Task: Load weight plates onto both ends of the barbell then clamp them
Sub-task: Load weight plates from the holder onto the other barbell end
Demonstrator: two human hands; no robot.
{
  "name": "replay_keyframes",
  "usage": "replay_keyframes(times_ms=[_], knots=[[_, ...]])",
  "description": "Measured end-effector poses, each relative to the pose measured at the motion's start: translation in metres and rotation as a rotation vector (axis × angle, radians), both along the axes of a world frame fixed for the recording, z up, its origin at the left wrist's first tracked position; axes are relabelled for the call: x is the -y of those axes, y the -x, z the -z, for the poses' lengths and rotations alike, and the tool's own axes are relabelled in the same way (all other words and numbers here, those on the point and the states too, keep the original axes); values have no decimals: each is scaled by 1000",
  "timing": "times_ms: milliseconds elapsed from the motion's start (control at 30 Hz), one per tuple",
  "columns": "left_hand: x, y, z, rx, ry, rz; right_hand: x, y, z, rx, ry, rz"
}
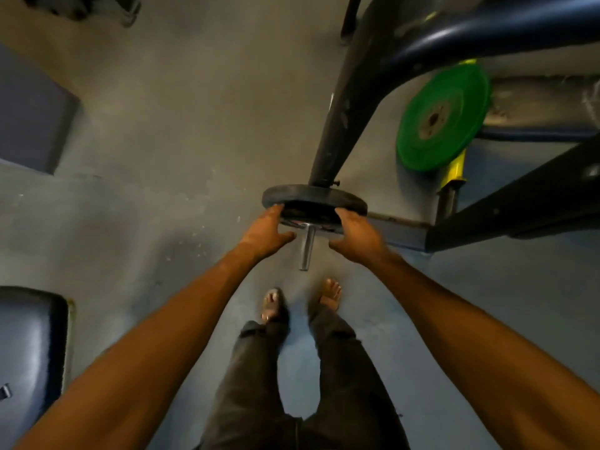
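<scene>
Grey floor (162, 141); padded bench (31, 352), perhaps; left hand (268, 230), right hand (355, 237) grip dark plate (311, 193).

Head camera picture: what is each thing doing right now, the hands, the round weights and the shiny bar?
black plate: slid onto the bar, gripped on both sides.
shiny bar: its end pokes out past the plate, no clamp seen on it.
left hand: grips the plate's left edge.
right hand: grips the plate's right edge.
green plate: sits by a yellow post, untouched.
</scene>
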State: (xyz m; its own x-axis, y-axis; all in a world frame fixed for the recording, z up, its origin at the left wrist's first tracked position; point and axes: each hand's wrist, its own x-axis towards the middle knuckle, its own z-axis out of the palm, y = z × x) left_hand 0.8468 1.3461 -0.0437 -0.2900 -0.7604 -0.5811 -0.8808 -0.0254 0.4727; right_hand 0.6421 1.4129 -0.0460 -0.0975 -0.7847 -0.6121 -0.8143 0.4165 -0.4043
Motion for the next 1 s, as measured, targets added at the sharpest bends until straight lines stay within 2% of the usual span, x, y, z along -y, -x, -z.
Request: replay_keyframes(times_ms=[133, 300, 433, 533, 600, 767, 867, 1000], knots=[[9, 2, 32, 78, 29, 104, -2, -3, 27, -87, 86, -73], [13, -9, 48, 163, 226, 286, -4, -17, 43, -218, 159, -92], [18, -18, 57, 211, 273, 452, -3, -33, 51, -217, 187, -83], [10, -18, 65, 152, 191, 438, -8, -42, 54, -187, 169, -59], [9, -17, 67, 133, 113, 434, -12, -43, 55, -209, 141, -126], [-7, -28, 54, 134, 41, 618, -43, -46, 41, -175, 17, -291], [-36, -46, 40, 115, -28, 702, -78, -61, 30, -134, -31, -263], [-80, -77, 7, 53, -20, 794, -133, -85, -7, -93, -64, -176]])
